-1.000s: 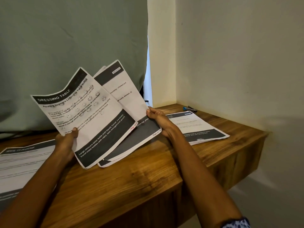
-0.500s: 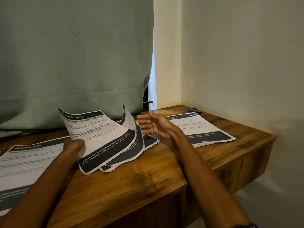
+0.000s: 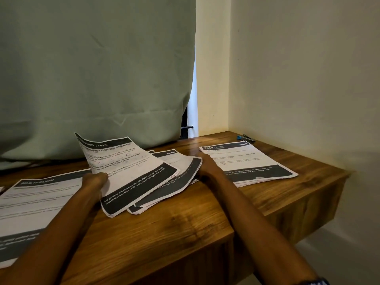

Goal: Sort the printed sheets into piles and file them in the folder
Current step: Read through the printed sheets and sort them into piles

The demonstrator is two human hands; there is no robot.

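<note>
Three groups of printed sheets lie on the wooden desk (image 3: pixel 174 227). My left hand (image 3: pixel 93 182) grips the left edge of the top "Dressing Table" sheet (image 3: pixel 131 171), whose far end curls up off the desk. Under it are fanned lower sheets (image 3: pixel 181 177) with dark footers. My right hand (image 3: pixel 206 166) rests with its fingers stretched forward against the right edge of those lower sheets. A "Multi-Room" pile (image 3: pixel 37 204) lies at the left and a "Kitchen" pile (image 3: pixel 250 161) at the right. No folder is in view.
A blue pen (image 3: pixel 245 138) lies in the far right corner by the wall. A green curtain (image 3: pixel 92 79) hangs behind the desk and touches its back edge. The desk's front edge and right end drop off to the floor.
The fanned sheets came down from being held up in both hands to lying on the desk. My right hand let go, opened, then came back to their right edge.
</note>
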